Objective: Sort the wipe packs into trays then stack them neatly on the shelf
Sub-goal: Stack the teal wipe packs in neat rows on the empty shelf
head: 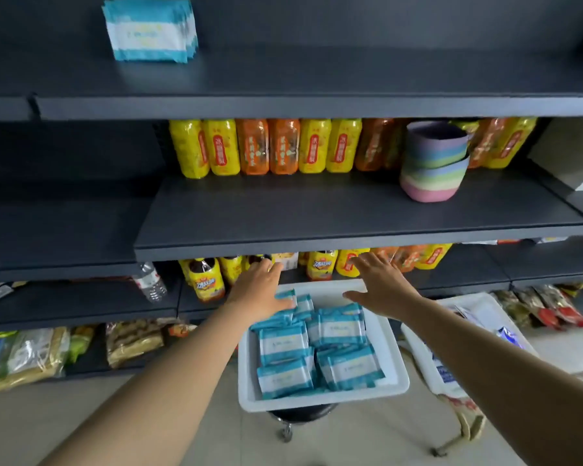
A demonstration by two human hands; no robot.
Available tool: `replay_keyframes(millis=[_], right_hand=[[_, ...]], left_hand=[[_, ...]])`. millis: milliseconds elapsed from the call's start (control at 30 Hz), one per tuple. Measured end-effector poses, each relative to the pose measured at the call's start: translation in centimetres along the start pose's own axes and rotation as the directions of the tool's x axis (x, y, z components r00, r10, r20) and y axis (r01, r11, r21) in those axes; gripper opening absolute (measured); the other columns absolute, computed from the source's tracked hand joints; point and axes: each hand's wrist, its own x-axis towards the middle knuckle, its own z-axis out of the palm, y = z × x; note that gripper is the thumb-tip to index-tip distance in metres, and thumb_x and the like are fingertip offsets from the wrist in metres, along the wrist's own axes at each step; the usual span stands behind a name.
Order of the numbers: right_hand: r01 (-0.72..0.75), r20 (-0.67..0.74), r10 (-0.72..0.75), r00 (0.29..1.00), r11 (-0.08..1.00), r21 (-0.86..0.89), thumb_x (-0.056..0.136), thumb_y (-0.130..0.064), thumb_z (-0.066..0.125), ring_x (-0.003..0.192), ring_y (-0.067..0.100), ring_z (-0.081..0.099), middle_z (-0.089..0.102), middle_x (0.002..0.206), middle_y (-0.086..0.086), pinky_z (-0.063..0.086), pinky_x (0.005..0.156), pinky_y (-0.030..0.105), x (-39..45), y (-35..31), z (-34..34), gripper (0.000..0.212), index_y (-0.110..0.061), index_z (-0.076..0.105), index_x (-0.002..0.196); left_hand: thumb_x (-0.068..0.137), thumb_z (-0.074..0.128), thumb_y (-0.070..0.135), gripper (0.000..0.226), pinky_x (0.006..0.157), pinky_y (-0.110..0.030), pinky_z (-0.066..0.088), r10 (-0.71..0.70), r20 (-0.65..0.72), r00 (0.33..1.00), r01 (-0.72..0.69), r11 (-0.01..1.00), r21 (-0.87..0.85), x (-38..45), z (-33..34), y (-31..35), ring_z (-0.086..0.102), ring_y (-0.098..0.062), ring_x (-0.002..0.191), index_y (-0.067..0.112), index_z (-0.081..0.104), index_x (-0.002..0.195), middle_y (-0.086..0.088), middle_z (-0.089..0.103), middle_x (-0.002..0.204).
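Both hands reach over the white tray [320, 403]. The left hand [261, 290] seems to touch a top wipe pack [285, 295], fingers straight. The right hand [381, 284] is spread flat, holding nothing. More blue wipe packs [317, 351] fill the tray. One stack [148, 30] stands on the top shelf [317, 105].

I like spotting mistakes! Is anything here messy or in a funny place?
Yes. The packs lie jumbled and overlapping in the tray, not in rows. A clear bottle leans askew on the left shelf. Stacked bowls sit among the drinks.
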Motion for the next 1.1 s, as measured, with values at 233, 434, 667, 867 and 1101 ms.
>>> replay_keyframes(millis=[233, 434, 667, 867, 1101], right_hand=[[-0.014, 0.284, -0.002, 0.959, 0.999, 0.052, 0.087, -0.048, 0.061, 0.135, 0.025, 0.031, 0.033, 0.148, 0.006, 0.033, 0.106, 0.037, 3.1, 7.7, 11.7, 0.071, -0.019, 0.032, 0.145], [-0.044, 0.462, -0.023, 0.887, 0.99, 0.134, 0.088, -0.041, 0.062, 0.126, 0.021, 0.041, 0.042, 0.138, 0.005, 0.039, 0.1, 0.033, 4.0, 11.4, 19.9, 0.064, -0.019, 0.035, 0.142], [-0.064, 0.505, -0.044, 0.862, 0.979, 0.194, 0.082, -0.035, 0.071, 0.123, 0.02, 0.041, 0.044, 0.138, 0.004, 0.04, 0.103, 0.036, 4.5, 12.8, 26.1, 0.063, -0.019, 0.042, 0.136], [-0.079, 0.502, -0.027, 0.865, 0.979, 0.19, 0.078, -0.034, 0.074, 0.113, 0.021, 0.05, 0.05, 0.128, 0.003, 0.045, 0.098, 0.036, 5.1, 13.4, 28.6, 0.056, -0.017, 0.049, 0.125], [-0.245, 0.594, 0.035, 0.804, 0.93, 0.276, 0.078, -0.031, 0.075, 0.104, 0.021, 0.06, 0.064, 0.121, 0.001, 0.051, 0.091, 0.035, 4.6, 13.8, 29.7, 0.048, -0.024, 0.06, 0.123]], left_hand=[[0.085, 0.059, 0.054, 0.078, 0.101, -0.037, 0.037, -0.132, 0.309, 0.942, 0.148, 0.988, -0.031, 3.7, 14.5, 0.4, 0.037, -0.025, 0.128, 0.014, 0.027, 0.144, -0.007, 0.037, 0.138], [0.086, 0.059, 0.05, 0.079, 0.102, -0.037, 0.037, -0.227, 0.482, 0.846, 0.27, 0.963, -0.02, 4.2, 23.6, -0.2, 0.036, -0.027, 0.13, 0.013, 0.023, 0.146, -0.009, 0.034, 0.142], [0.083, 0.066, 0.045, 0.072, 0.099, -0.035, 0.041, -0.279, 0.501, 0.819, 0.358, 0.931, -0.067, 4.2, 28.1, -1.2, 0.041, -0.024, 0.126, 0.014, 0.034, 0.139, -0.007, 0.041, 0.14], [0.08, 0.071, 0.035, 0.046, 0.086, -0.03, 0.044, -0.326, 0.44, 0.837, 0.432, 0.887, -0.165, 4.1, 29.2, -1.8, 0.052, -0.019, 0.109, 0.014, 0.049, 0.115, -0.003, 0.055, 0.122], [0.085, 0.067, 0.032, 0.038, 0.088, -0.032, 0.049, -0.361, 0.54, 0.76, 0.466, 0.882, -0.066, 3.3, 30.3, -2.9, 0.058, -0.02, 0.105, 0.016, 0.059, 0.118, -0.001, 0.061, 0.118]])
